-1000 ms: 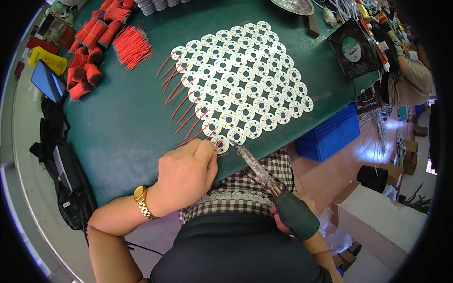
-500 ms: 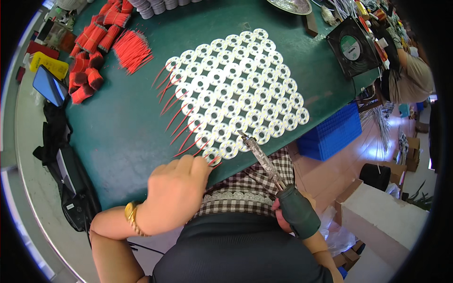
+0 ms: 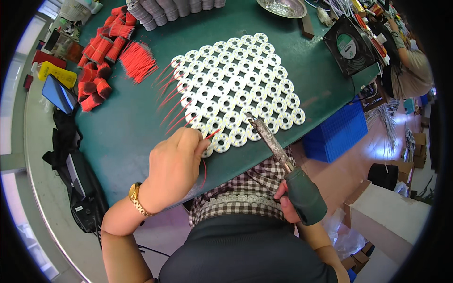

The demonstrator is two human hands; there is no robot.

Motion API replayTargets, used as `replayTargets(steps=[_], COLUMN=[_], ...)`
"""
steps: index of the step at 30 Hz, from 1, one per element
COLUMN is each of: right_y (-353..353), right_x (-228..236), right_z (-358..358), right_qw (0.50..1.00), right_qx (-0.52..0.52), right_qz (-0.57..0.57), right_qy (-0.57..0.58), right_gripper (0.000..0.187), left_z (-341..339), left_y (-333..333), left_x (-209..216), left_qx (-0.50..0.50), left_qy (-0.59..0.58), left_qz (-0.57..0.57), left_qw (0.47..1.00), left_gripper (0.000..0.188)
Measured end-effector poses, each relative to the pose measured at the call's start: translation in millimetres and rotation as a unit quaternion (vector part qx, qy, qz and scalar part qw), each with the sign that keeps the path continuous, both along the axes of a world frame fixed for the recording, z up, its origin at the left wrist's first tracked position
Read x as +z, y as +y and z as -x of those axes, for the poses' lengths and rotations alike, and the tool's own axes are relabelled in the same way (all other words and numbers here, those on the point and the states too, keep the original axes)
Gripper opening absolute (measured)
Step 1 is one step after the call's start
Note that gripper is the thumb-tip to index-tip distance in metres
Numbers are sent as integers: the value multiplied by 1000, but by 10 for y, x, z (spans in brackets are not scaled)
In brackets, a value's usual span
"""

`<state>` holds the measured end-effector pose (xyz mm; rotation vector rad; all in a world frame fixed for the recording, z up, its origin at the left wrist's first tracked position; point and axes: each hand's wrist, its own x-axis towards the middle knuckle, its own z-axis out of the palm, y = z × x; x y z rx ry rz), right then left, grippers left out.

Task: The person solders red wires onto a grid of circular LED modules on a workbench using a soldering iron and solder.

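White ring-shaped LED boards (image 3: 237,90) lie in close rows on the green table (image 3: 127,155). Thin red wires (image 3: 171,100) stick out leftward from boards along the left edge of this array. My left hand (image 3: 173,162) is closed in a pinch at the array's near left corner, a red wire (image 3: 213,134) between its fingertips; part of a wire also hangs below the hand. The fingers partly cover boards there. My right hand (image 3: 288,203) is closed around the dark green handle of a soldering iron (image 3: 273,144), whose tip is over the near boards.
Bundled red wires (image 3: 99,49) and a loose pile (image 3: 138,62) lie at the far left. Stacked grey discs (image 3: 163,12) and a metal bowl (image 3: 283,8) stand at the back. A black fan (image 3: 349,46) sits right, above a blue crate (image 3: 336,132). A phone (image 3: 59,94) leans left.
My left hand has moved farther from me, and a red wire now shows at its fingertips. The soldering iron's tip has shifted away from me and slightly right.
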<state>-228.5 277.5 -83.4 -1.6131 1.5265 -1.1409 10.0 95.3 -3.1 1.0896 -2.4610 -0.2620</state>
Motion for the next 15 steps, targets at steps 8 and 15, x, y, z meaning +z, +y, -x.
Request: replayTargets(steps=[8, 15], right_y=[125, -153], right_x=[-252, 163], right_z=[16, -96], right_qw=[999, 973], right_qx=[-8, -21], right_qz=[-32, -93], right_qy=[-25, -212], right_gripper=[31, 6], left_z=[-130, -188], left_y=[46, 120], left_x=[307, 37], left_qx=[-14, -150], left_qy=[-94, -162], left_qz=[81, 122], left_qw=[992, 968], left_gripper=[18, 17])
